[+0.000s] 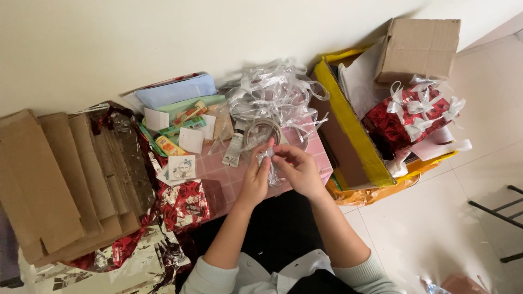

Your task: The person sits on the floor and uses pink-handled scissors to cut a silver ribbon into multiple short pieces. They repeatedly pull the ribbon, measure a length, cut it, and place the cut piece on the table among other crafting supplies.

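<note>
Head view, biggest first. Flattened cardboard sheets [54, 179] stacked at far left, overlapping like shingles. Open yellow-edged box [354, 136] at right, with a red rose-print wrapped gift [406, 122] in it topped by silver ribbon bows [422, 106]; a plain brown carton [418, 49] sits just behind it. Pink tiled board [218, 174] in the middle, in front of the person. Red-and-silver rose wrapping foil [182, 204] lies at its left edge and runs under the cardboard. Loose silver ribbon pile [278, 92] at the board's back edge, with a ribbon spool [261, 130] just in front of it. Blue pouch [177, 90] behind a scatter of small cards and tags [182, 166].

Left hand [256, 177] and right hand [299, 169] meet over the board, near the spool. Both are pinched closed on one short silver ribbon piece [268, 160]: left thumb and fingers grip its left side, right fingertips [279, 154] grip the top. Ribbon piece is held just above the board, its tail hanging between the palms. Exact knot or fold: cannot tell, too small.
</note>
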